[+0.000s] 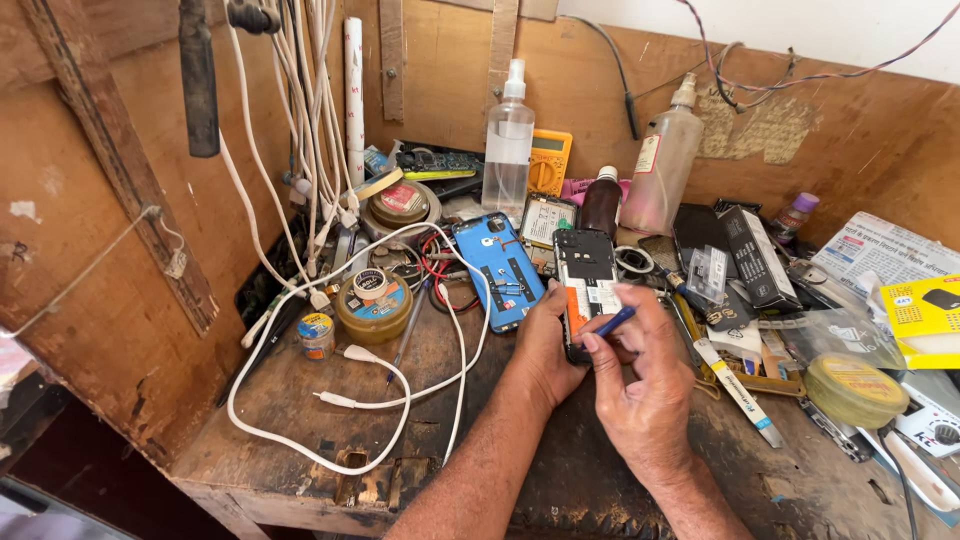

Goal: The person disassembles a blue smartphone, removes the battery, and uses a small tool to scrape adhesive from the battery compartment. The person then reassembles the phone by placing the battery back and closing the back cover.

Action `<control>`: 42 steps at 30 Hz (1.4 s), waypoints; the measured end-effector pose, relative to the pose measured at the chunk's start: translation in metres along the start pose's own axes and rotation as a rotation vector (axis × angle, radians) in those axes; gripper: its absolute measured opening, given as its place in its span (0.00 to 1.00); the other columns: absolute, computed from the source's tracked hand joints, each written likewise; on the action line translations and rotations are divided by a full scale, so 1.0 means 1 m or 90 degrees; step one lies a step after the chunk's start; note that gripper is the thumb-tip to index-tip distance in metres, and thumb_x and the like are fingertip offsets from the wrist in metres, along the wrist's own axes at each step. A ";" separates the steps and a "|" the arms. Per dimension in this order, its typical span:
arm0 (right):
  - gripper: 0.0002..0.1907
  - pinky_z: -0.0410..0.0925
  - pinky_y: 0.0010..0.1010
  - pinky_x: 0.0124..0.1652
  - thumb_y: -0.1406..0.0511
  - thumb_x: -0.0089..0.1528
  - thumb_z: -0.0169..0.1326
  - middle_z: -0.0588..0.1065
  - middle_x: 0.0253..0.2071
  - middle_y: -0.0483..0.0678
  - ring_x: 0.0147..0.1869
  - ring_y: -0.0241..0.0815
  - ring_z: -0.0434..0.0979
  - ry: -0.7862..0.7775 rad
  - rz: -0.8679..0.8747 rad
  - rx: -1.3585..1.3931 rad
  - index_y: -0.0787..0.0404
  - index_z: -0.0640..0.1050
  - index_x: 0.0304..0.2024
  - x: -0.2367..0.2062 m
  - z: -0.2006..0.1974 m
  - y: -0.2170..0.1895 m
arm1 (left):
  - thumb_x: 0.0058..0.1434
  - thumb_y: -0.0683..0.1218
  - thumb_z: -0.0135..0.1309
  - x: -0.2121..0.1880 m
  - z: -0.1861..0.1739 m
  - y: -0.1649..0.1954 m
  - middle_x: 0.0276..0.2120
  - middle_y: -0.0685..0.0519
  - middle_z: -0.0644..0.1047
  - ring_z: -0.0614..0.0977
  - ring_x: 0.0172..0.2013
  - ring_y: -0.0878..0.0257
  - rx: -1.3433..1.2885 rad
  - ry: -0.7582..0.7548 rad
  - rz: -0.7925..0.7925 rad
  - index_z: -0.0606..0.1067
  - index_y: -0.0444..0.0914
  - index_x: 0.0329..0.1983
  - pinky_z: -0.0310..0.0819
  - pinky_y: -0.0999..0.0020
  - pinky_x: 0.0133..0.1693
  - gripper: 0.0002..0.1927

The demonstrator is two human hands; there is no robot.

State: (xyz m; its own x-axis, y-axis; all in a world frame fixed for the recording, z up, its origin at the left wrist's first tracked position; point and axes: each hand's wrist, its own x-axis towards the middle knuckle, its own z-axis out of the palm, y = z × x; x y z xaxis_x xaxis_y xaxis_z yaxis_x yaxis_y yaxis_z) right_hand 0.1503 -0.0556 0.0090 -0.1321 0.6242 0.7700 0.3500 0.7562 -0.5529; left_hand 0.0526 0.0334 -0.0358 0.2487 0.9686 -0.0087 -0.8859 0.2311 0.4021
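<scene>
— What's nearest?
— The right hand [645, 385], its grip closed on a blue tool [612, 322], the tip touching an opened phone [587, 290].
— And the other?
— The left hand [548, 345], its grip closed on that phone's left edge, above the wooden bench [300, 400].
— Beyond?
— A blue back cover [498, 268], then a clear spray bottle [508, 150].

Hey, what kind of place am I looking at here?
Most likely a phone repair bench. The left hand steadies an opened phone while the right hand works it with a blue tool; a yellow multimeter and hanging white cables crowd the wooden bench.
</scene>
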 end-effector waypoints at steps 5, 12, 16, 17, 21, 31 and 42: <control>0.30 0.76 0.29 0.48 0.77 0.65 0.54 0.80 0.40 0.51 0.45 0.37 0.83 -0.005 -0.021 0.035 0.63 0.61 0.68 -0.002 0.001 0.001 | 0.74 0.54 0.38 0.003 -0.007 -0.002 0.41 0.52 0.80 0.82 0.38 0.59 0.022 0.027 -0.016 0.72 0.45 0.52 0.80 0.57 0.41 0.14; 0.31 0.74 0.28 0.47 0.77 0.63 0.57 0.79 0.41 0.50 0.45 0.36 0.81 0.019 -0.013 0.039 0.64 0.63 0.67 0.002 0.002 -0.001 | 0.74 0.53 0.38 0.007 -0.004 -0.002 0.43 0.52 0.80 0.81 0.42 0.59 0.027 0.019 0.030 0.72 0.45 0.53 0.79 0.58 0.46 0.14; 0.32 0.74 0.26 0.45 0.76 0.59 0.63 0.76 0.43 0.50 0.45 0.35 0.79 0.058 -0.045 0.020 0.65 0.66 0.64 0.004 0.007 0.000 | 0.73 0.55 0.37 -0.002 0.006 -0.002 0.46 0.53 0.79 0.81 0.46 0.59 0.060 0.052 0.029 0.72 0.46 0.56 0.77 0.59 0.49 0.17; 0.31 0.74 0.26 0.45 0.76 0.60 0.63 0.76 0.43 0.50 0.44 0.34 0.78 0.067 -0.028 0.030 0.65 0.67 0.64 0.005 0.009 0.001 | 0.72 0.56 0.37 -0.006 0.008 0.000 0.46 0.53 0.79 0.81 0.46 0.59 0.076 0.066 0.017 0.72 0.46 0.56 0.77 0.58 0.49 0.18; 0.30 0.73 0.24 0.42 0.76 0.61 0.61 0.76 0.39 0.48 0.42 0.33 0.77 0.062 0.023 0.030 0.65 0.67 0.65 0.001 0.007 0.004 | 0.73 0.54 0.38 -0.014 0.014 0.006 0.46 0.54 0.79 0.80 0.46 0.60 0.075 0.075 -0.007 0.71 0.47 0.58 0.74 0.56 0.48 0.16; 0.29 0.74 0.29 0.51 0.77 0.66 0.52 0.80 0.41 0.51 0.46 0.38 0.83 -0.001 -0.017 0.107 0.65 0.59 0.68 -0.002 0.000 0.000 | 0.77 0.51 0.37 0.009 -0.007 -0.007 0.46 0.48 0.79 0.83 0.44 0.55 -0.021 -0.067 0.044 0.70 0.40 0.57 0.81 0.57 0.47 0.15; 0.29 0.74 0.27 0.50 0.76 0.65 0.56 0.78 0.43 0.50 0.46 0.36 0.79 0.114 0.033 0.104 0.65 0.67 0.68 0.001 0.006 -0.001 | 0.76 0.49 0.34 0.012 -0.010 -0.006 0.47 0.42 0.80 0.84 0.46 0.51 -0.004 -0.098 0.054 0.70 0.36 0.57 0.82 0.56 0.50 0.17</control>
State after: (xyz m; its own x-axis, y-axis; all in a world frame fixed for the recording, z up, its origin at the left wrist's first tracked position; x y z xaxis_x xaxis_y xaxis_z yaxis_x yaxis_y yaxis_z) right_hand 0.1439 -0.0545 0.0082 0.0540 0.6286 0.7758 0.1953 0.7553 -0.6256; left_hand 0.0572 0.0449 -0.0478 0.2294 0.9592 0.1650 -0.9087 0.1503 0.3895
